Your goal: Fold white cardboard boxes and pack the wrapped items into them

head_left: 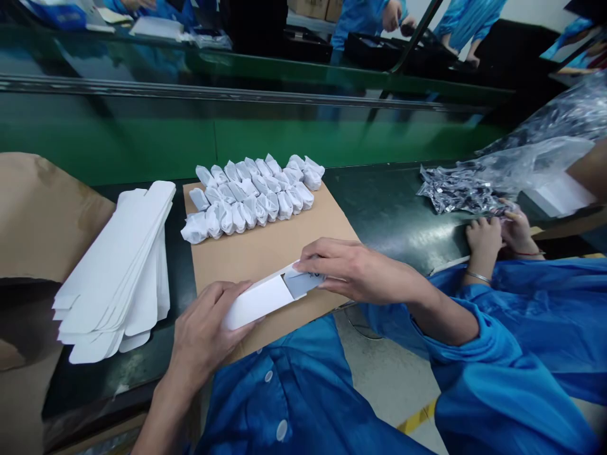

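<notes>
A narrow white box (260,301) is held over a brown cardboard sheet (256,256), tilted up to the right. My left hand (206,325) wraps its closed end, thumb on top. At the box's open right end, my right hand (344,268) pinches a grey piece with dark printing (303,284), which sits partly in the opening. My fingers hide its far end, so I cannot tell what it is. Beyond my hands, several items wrapped in white paper (251,196) lie in rows on the cardboard sheet.
Flat white carton blanks (114,272) are stacked at the left, beside a large brown carton (42,221). At right, a co-worker's hands (497,234) touch small clear plastic bags (455,189). A green ledge (165,133) runs behind the dark worktop (389,196); people in blue work beyond it.
</notes>
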The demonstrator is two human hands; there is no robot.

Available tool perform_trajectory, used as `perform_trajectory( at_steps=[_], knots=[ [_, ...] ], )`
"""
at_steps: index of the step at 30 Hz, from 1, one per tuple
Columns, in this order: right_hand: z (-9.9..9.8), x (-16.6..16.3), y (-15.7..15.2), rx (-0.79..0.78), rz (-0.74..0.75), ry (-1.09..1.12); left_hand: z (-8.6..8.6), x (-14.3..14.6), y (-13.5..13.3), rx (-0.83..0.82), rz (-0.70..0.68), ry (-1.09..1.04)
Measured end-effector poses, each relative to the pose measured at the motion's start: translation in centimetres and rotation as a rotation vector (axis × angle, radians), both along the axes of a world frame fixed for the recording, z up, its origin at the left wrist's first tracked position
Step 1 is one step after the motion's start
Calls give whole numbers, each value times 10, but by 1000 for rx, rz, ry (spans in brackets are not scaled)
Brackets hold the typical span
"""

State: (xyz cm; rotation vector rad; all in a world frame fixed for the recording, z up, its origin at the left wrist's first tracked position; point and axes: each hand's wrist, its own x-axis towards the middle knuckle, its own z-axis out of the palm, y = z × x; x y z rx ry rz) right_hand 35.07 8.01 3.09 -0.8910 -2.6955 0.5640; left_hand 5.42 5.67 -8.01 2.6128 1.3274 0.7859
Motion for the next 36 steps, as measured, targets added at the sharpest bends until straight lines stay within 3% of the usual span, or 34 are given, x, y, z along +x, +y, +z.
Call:
perform_trajectory(
  at_steps=[7, 14, 18, 23, 27, 36],
  knots=[
    [4, 3, -4, 115, -6, -13, 3, 7, -7, 0, 80, 26],
    [-13, -20, -17, 339, -94, -157, 6, 8, -5, 153, 153, 123],
    [-10, -23, -19, 237, -75, -81, 11, -5, -1, 210, 129, 169],
    [3, -18, -12, 183, 48, -204, 7, -12, 1, 96, 27, 146],
    [8, -13, -10, 128, 63, -168, 3, -7, -1, 10, -3, 47],
    [13, -7, -13, 164, 34, -161, 9, 0, -5, -17, 58, -3]
  ],
)
